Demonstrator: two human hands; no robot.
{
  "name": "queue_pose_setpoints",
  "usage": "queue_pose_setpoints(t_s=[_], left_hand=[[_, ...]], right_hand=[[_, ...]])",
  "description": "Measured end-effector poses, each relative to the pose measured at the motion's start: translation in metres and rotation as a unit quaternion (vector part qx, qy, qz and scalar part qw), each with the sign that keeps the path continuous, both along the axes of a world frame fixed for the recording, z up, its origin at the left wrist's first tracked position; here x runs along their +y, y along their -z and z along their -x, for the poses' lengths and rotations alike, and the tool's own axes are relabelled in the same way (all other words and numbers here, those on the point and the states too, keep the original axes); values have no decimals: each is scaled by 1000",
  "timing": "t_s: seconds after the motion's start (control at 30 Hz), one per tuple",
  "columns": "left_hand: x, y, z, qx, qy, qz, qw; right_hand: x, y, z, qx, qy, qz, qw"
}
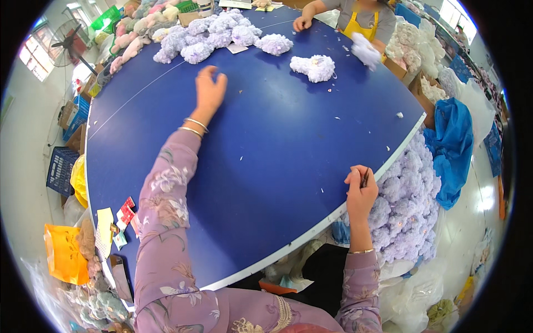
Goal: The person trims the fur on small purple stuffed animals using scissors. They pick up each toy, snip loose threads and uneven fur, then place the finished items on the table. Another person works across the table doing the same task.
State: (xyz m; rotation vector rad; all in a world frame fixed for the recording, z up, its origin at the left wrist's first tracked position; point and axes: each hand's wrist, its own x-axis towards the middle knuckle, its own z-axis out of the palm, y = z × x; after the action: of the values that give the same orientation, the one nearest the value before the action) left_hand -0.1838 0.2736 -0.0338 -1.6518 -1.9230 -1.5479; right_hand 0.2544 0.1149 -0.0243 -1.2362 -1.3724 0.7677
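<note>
My left hand (210,91) reaches over the blue table (266,144), thumb and fingers apart and nothing between them. Just beyond it lies a heap of fluffy pale-lilac plush pieces (214,36), with one piece (273,44) at its right end. Another plush piece (312,68) lies apart, farther right. At the table's right edge, my right hand (362,191) is closed around a small dark slim tool (365,177); most of it is hidden by the fingers, so its kind does not show.
A large mound of lilac plush pieces (402,200) stands beside the table on the right, near a blue plastic bag (452,144). Across the table sits a person in a yellow apron (363,23), a blurred plush piece (365,51) before them. Cards (104,230) lie near left.
</note>
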Motion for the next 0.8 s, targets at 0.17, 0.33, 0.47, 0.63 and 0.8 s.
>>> queue_pose_setpoints(t_s=[0.17, 0.33, 0.47, 0.63, 0.8], left_hand=[[53, -16, 130, 156, -201, 92, 963], [118, -42, 156, 231, -199, 84, 949], [139, -3, 148, 85, -179, 292, 936], [113, -23, 106, 137, -108, 359, 917], [63, -81, 55, 50, 137, 416, 898]], right_hand=[[-3, 19, -3, 0, 25, -26, 999], [-8, 19, -1, 19, 27, -52, 998], [-7, 24, -3, 0, 28, -78, 997], [-9, 19, -2, -6, 25, -62, 998], [-6, 20, -2, -7, 33, -50, 998]])
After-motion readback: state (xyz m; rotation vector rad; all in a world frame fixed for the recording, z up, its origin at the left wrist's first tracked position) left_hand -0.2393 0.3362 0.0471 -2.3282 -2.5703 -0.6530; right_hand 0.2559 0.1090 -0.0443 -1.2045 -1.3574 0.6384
